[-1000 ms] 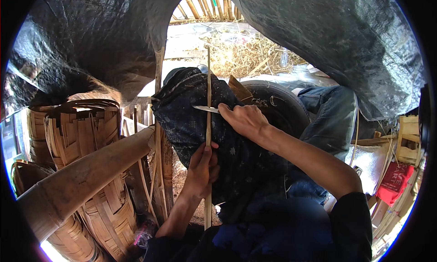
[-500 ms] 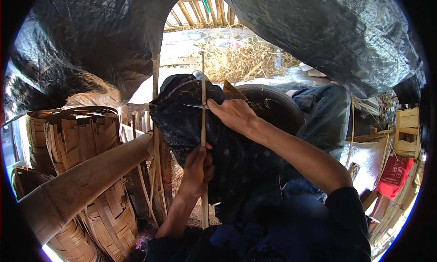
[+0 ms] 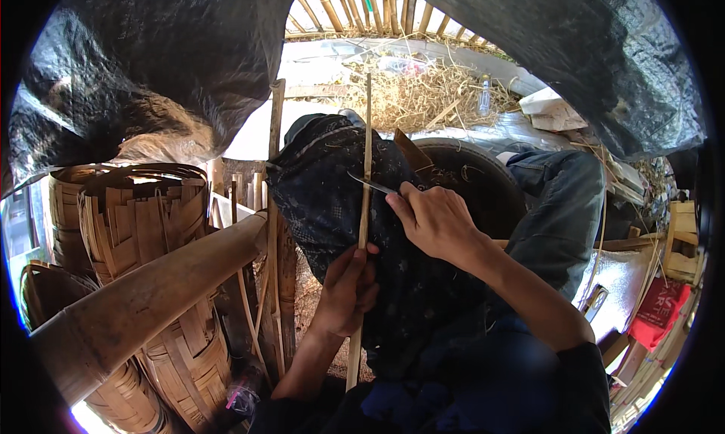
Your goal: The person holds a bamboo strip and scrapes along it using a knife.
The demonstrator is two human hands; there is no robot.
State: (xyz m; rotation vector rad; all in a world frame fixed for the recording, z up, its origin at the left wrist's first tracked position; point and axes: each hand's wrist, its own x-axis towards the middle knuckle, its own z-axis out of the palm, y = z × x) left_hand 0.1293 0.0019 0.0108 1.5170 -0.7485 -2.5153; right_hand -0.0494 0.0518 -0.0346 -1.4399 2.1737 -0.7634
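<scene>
A long thin bamboo strip (image 3: pixel 368 124) runs away from me over my leg, which is covered with dark patterned cloth (image 3: pixel 317 170). My left hand (image 3: pixel 347 292) is closed round the strip's nearer half, its thumb lying along it. In my right hand (image 3: pixel 436 219) is a knife (image 3: pixel 371 183), gripped by a handle the fingers hide. The blade crosses the strip beyond my left hand, its tip pointing left. Whether the edge bites into the bamboo I cannot tell.
A thick bamboo pole (image 3: pixel 162 294) slants in from the left, beside several woven bamboo baskets (image 3: pixel 143 223). Right of the cloth is a dark round tub or tyre (image 3: pixel 472 185). Shavings (image 3: pixel 408 94) lie ahead. Dark sheeting (image 3: pixel 581 64) hangs above; a red bag (image 3: pixel 658 313) is far right.
The view has shifted slightly. My right hand has drawn back to the right and towards me, so more blade shows and it crosses farther from the strip's far end. My left hand keeps its hold.
</scene>
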